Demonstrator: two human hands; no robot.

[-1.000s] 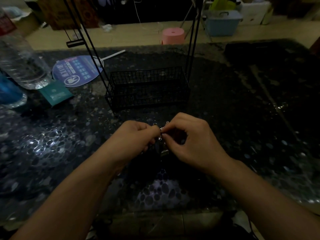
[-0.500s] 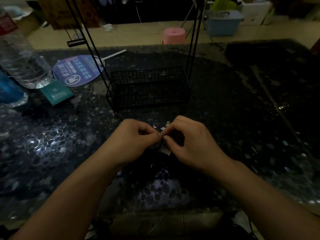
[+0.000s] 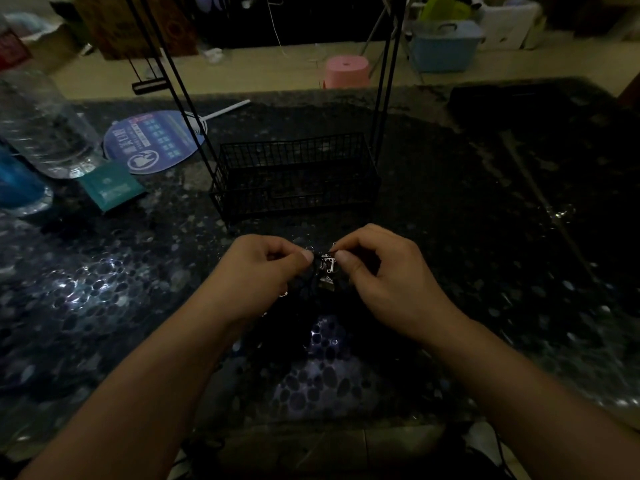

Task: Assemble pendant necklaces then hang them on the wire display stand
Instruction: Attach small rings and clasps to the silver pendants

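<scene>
Dimly lit head view: left hand (image 3: 258, 271) and right hand (image 3: 384, 271) close together over dark tabletop (image 3: 485, 237), fingers of both pinching small silver pendant (image 3: 326, 266) on black cord (image 3: 313, 284). Just beyond, black wire display stand (image 3: 294, 178); water bottle (image 3: 45, 126) far left.

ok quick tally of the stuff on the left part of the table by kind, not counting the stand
clear plastic bottle: 1
blue container, cut off at the edge: 1
round blue hand fan: 1
teal packet: 1
total: 4
</scene>
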